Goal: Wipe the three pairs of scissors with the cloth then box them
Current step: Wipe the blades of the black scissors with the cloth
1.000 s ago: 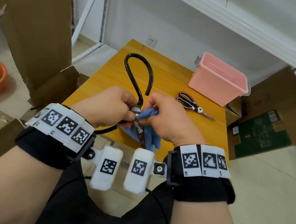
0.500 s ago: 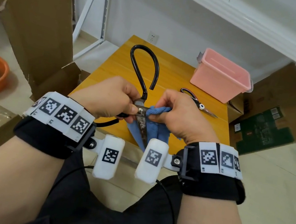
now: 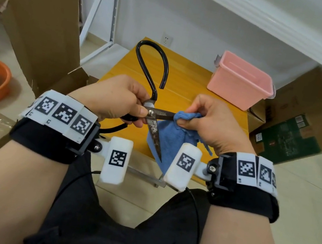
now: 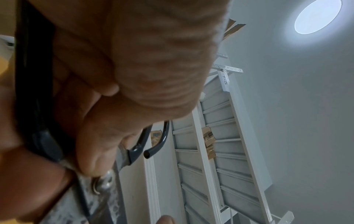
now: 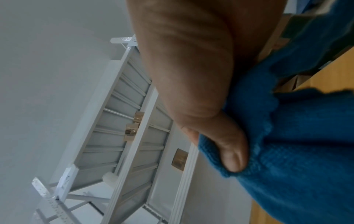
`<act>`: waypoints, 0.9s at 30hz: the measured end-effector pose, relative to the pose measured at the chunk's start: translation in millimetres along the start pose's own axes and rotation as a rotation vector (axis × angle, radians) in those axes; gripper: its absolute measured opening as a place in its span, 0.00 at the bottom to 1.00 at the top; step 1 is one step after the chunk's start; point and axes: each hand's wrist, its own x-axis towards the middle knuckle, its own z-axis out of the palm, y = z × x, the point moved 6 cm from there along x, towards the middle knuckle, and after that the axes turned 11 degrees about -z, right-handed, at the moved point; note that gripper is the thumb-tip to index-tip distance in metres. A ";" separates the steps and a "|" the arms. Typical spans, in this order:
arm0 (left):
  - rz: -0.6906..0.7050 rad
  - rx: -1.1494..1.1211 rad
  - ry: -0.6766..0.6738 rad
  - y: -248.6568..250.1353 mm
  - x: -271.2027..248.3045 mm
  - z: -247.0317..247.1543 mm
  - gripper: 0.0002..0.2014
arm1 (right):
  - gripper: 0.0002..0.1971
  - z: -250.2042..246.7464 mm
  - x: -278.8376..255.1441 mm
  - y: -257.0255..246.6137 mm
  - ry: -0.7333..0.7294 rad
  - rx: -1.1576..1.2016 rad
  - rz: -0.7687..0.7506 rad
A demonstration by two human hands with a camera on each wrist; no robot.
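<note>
Over the yellow table (image 3: 185, 83) at frame centre, the left hand (image 3: 117, 96) grips the black-handled scissors (image 3: 155, 130), blades now swung apart, while the right hand (image 3: 208, 121) pinches the blue cloth (image 3: 173, 143) round one blade, so wiping likely continues and the pink box (image 3: 242, 82) waits.

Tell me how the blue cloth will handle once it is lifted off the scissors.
Likely floppy: the blue cloth bunches where the right hand pinches it and hangs in loose folds below. Probably light, since a fingertip pinch holds it. Its knit looks grippy rather than slippery, though it might snag on the open blades of the black-handled scissors.
</note>
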 end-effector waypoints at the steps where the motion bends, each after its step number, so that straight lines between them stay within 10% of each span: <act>1: -0.005 0.001 0.007 -0.2 0.2 -1.9 0.05 | 0.16 -2.7 -0.6 0.8 0.021 0.001 0.002; 11: -0.128 -0.344 0.117 -24.5 6.8 -36.3 0.06 | 0.11 -47.3 -6.0 1.5 0.234 -0.077 -0.002; 27: -0.060 -0.455 -0.001 -29.5 9.8 -13.6 0.09 | 0.10 21.6 10.7 -20.1 0.028 0.100 -0.059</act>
